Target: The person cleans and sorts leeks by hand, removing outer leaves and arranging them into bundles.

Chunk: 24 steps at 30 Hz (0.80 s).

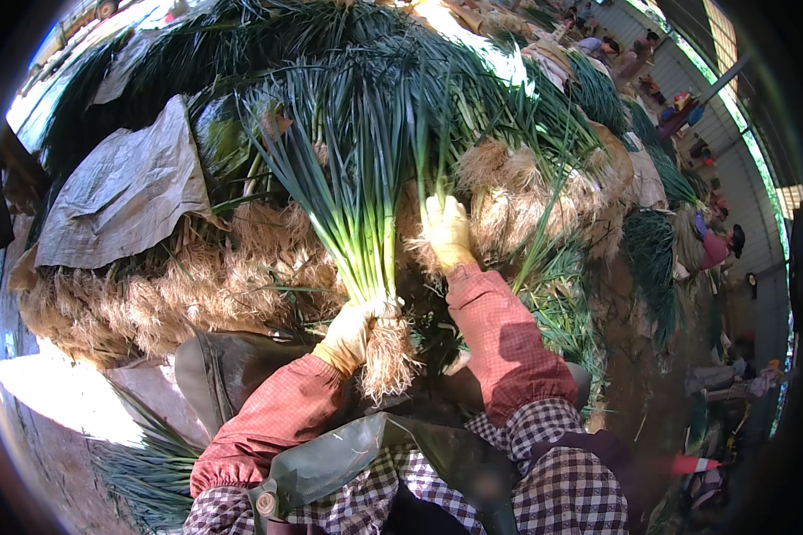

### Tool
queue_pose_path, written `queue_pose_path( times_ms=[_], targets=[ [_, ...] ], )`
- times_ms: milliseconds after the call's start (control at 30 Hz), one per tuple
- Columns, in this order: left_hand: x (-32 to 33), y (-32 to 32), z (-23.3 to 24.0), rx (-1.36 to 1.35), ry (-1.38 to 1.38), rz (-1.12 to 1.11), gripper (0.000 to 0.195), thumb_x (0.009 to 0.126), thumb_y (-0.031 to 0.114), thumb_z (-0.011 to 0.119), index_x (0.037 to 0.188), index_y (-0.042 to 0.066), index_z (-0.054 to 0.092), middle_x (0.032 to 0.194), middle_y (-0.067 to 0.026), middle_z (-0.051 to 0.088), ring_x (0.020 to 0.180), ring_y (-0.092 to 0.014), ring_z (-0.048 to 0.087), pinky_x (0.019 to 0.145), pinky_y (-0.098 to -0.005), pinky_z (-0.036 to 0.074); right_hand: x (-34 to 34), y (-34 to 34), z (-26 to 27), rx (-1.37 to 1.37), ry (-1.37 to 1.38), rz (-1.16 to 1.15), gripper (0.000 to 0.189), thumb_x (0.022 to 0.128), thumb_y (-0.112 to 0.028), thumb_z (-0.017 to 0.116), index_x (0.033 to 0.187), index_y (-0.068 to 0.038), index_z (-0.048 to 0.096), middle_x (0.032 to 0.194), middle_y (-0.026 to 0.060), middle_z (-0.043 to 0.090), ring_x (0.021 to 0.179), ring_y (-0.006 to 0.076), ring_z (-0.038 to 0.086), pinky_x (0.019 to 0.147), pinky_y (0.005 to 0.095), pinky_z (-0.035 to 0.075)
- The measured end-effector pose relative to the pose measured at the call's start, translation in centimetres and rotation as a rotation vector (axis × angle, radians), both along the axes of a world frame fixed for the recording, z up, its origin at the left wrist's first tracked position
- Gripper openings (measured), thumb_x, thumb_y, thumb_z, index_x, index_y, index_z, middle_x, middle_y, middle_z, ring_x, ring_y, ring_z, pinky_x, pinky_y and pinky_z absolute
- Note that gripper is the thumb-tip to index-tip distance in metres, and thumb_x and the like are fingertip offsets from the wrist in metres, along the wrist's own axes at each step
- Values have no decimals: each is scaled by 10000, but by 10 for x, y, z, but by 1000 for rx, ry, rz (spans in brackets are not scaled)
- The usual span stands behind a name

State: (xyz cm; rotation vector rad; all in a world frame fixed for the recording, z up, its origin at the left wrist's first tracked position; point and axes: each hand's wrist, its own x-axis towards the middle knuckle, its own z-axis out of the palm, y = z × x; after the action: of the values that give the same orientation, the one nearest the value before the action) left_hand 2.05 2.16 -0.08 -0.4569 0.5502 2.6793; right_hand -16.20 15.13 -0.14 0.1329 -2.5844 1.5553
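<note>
My gloved left hand (349, 336) grips a bunch of green onions (361, 247) just above its roots. The pale roots (389, 361) hang below my fist, and the dark green leaves fan out away from me. To its right, my gloved right hand (447, 226) closes around a few green onion stalks (432, 182), whose leaves rise toward the pile. Some pale roots show beside the right wrist. Both gloves are light yellow, with red sleeve covers above them.
A large heap of green onions (194, 294) lies ahead, roots facing me, partly under a woven plastic sheet (127, 194). More green onions (154, 468) lie at lower left. Loose leaves (569, 314) litter the ground at right. Several people sit farther right, near a red-and-white cone (694, 464).
</note>
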Motion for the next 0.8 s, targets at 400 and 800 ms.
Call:
queue_pose_path(
  times_ms=[400, 800],
  targets=[
    [-5, 4, 6, -228, -96, -11, 185, 729, 4, 545, 910, -28, 566, 707, -75, 599, 538, -127, 559, 468, -233, 464, 63, -17, -25, -690, -579, -120, 185, 830, -210, 560, 845, -26, 565, 580, -20, 492, 405, 64, 422, 354, 205, 333],
    [-3, 11, -4, -314, -42, -81, 179, 749, 23, 519, 912, -38, 561, 749, -79, 607, 635, -138, 578, 570, -236, 478, 112, 59, -54, 947, -75, 374, 117, 690, -120, 533, 756, -73, 617, 772, 149, 619, 723, 296, 616, 593, 368, 487]
  ],
)
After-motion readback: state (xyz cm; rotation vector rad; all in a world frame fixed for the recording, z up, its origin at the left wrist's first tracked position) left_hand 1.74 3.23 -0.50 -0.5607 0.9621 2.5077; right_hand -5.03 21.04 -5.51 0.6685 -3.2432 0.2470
